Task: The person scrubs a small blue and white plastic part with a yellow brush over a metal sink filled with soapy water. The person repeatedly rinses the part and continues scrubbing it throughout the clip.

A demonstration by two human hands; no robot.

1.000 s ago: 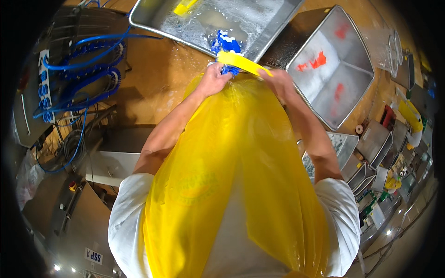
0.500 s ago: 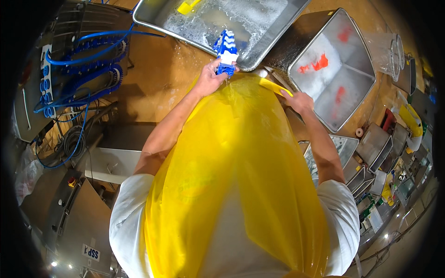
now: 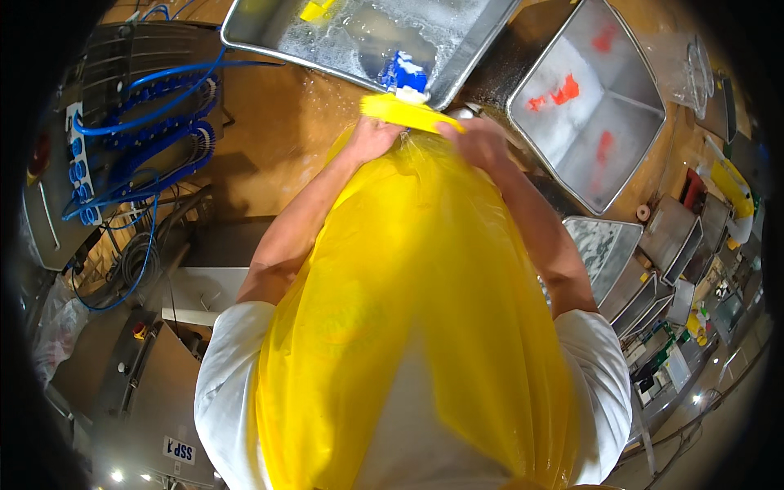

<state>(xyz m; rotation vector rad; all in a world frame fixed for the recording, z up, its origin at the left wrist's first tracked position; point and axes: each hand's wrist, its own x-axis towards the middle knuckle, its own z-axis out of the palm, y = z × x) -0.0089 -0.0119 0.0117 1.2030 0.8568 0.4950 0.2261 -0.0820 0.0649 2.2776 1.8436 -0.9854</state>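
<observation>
My left hand [image 3: 374, 137], fingers closed, grips a blue and white ridged plastic piece [image 3: 408, 73] at the near rim of a metal tub [image 3: 318, 70] of foamy water. My right hand [image 3: 483, 144], somewhat blurred, is closed on the handle of a yellow brush [image 3: 408, 113]. Lying across the near end of the blue piece, just above my left hand, the brush head hides part of both. Another yellow object [image 3: 315, 10] sits in the foam at the tub's far side.
On the right stands a deep metal bin [image 3: 612, 163] with white foam and orange-red patches [image 3: 565, 90]. Blue hoses [image 3: 188, 67] and coiled blue chain-like strips [image 3: 175, 159] hang from equipment on the left. My yellow apron [image 3: 408, 245] reaches nearly to the tub.
My right hand has brought the yellow brush left and forward, from beside the apron onto the blue piece. My left hand stays near the rim, and the blue piece sits lower behind the brush.
</observation>
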